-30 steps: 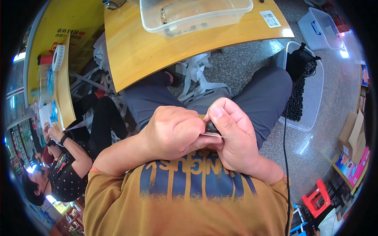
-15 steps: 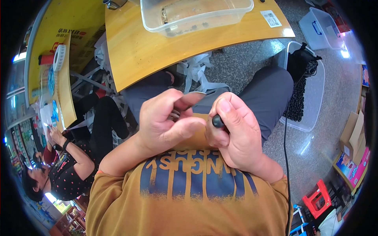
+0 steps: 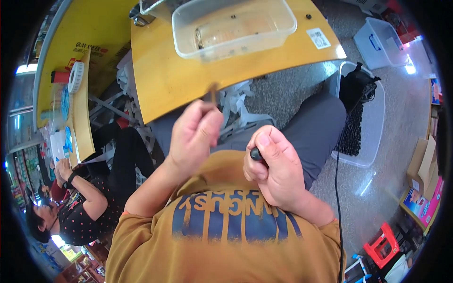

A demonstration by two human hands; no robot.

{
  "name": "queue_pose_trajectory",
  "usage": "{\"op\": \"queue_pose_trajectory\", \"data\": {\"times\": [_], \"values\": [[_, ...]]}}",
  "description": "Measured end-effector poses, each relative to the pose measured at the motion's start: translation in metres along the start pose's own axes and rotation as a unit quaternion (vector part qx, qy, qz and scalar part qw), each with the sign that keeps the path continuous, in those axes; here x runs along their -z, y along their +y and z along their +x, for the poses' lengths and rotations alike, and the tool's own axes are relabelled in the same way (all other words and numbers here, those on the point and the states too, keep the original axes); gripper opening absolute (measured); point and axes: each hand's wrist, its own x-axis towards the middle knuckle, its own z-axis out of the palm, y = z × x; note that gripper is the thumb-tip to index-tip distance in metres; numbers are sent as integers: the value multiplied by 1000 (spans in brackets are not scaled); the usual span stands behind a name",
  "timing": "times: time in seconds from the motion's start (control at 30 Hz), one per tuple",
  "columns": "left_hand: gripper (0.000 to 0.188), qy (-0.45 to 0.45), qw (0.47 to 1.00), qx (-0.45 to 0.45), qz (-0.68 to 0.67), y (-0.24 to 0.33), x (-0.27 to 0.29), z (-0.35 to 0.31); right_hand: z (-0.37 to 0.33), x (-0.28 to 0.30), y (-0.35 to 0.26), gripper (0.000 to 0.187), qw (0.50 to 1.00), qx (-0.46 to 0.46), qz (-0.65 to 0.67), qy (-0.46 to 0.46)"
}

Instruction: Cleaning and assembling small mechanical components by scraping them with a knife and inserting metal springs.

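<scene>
My left hand is closed in front of my chest, near the table's front edge. A thin brownish flat piece, smeared by motion, sticks up out of its fingers; I cannot make out its kind. Beside it, my right hand is curled with the thumb on top. It grips a small black piece with a rounded end, whose rest is hidden in the fist. The two hands are apart, above my lap.
A clear plastic bin with dark bits in it stands on the yellow-brown table. White strips hang below. Right of my leg is a tub holding black pieces. A black cable runs down my right side. Another person sits at left.
My left hand has turned and moved up and away from my right hand, the brownish piece now pointing towards the table. My right hand still grips the black piece.
</scene>
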Motion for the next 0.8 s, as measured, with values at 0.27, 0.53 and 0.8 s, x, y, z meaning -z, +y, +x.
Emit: {"op": "queue_pose_trajectory", "data": {"times": [0.27, 0.53, 0.8], "values": [[18, 209, 818, -272, 462, -59, 78, 70, -2, 5, 3, 23, 999, 28, 10, 16], [21, 207, 767, -284, 537, -81, 93, 86, -8, 1, -5, 22, 992, 105, -73, -6], [25, 237, 735, -260, 579, -88, 94, 91, -16, -7, -13, 26, 966, 169, -197, 1]]}}
